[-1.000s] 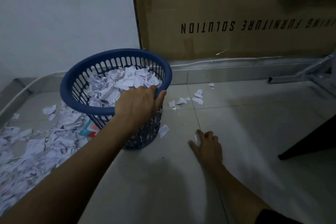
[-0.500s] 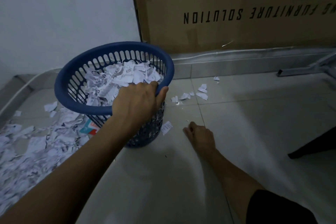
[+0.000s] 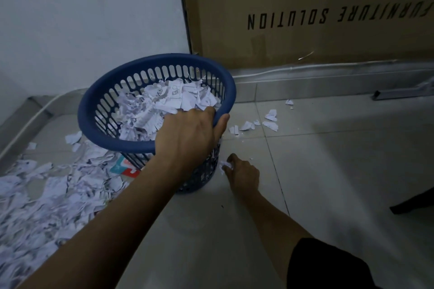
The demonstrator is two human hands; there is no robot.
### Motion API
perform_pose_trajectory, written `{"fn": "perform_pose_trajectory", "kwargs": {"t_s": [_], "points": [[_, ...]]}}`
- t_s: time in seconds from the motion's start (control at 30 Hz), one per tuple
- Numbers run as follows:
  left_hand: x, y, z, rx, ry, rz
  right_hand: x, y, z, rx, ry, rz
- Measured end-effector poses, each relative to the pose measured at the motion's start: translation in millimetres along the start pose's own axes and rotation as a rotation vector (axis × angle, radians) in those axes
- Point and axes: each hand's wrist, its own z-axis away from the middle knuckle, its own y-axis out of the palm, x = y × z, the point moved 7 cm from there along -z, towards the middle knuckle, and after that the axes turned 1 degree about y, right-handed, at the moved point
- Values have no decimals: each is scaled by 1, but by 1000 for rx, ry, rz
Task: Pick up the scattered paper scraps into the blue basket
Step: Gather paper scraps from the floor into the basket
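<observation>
Two bare hands appear, with one blue basket (image 3: pixel 94 110), one large cardboard box (image 3: pixel 305 7) and loose paper in three groupings. At frame centre, the left hand (image 3: pixel 187 138) grips the basket's near rim, fingers curled over the edge and thumb pressed against the outer side. Just below and right of it, the right hand (image 3: pixel 243 172) is down at the tiled floor (image 3: pixel 328 171), its fingers bunched around a small crumpled scrap (image 3: pixel 226 166) at the basket's foot.

Compared with half a second earlier, the right hand has shifted left toward the basket base, and the flat slip that lay there on the tile is no longer seen; a crumpled white piece now shows at the fingertips. The left hand's hold on the rim is unchanged.

The basket, slotted around its wall, stands at centre left and holds a heap of torn white paper (image 3: pixel 164 105) reaching a little below its rim. A dense spread of paper scraps (image 3: pixel 47 195) covers the floor at lower left, with one red and teal piece (image 3: pixel 125 168) beside the basket base. A few separate scraps (image 3: pixel 258 122) lie on the tile right of the basket, about six in number. The box leans against the white wall (image 3: pixel 82 19) at upper right, its printed lettering mirrored.
</observation>
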Motion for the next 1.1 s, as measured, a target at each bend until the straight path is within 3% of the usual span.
{"fn": "perform_pose_trajectory", "kwargs": {"t_s": [0.17, 0.33, 0.47, 0.6, 0.73, 0.83, 0.9, 1.1], "points": [[0, 0, 1, 6, -2, -11, -19, 3, -4, 9, 166, -125], [1, 0, 0, 19, -15, -14, -23, -43, -27, -57, 485, -793], [1, 0, -1, 49, -41, 23, 24, -139, -67, -265, 359, -981], [4, -1, -1, 88, -84, 121, 97, -229, -84, -345, 60, -975], [3, -3, 0, 106, -96, 161, 156, -242, -90, -127, -158, -794], [2, -5, 1, 110, -106, 165, 173, -234, -90, -31, -275, -503], [1, -5, 0, 115, -109, 160, 166, -238, -93, -94, -294, -448], [-3, -9, -10, 84, -182, 219, 82, -243, -102, -285, -66, -717]]}}
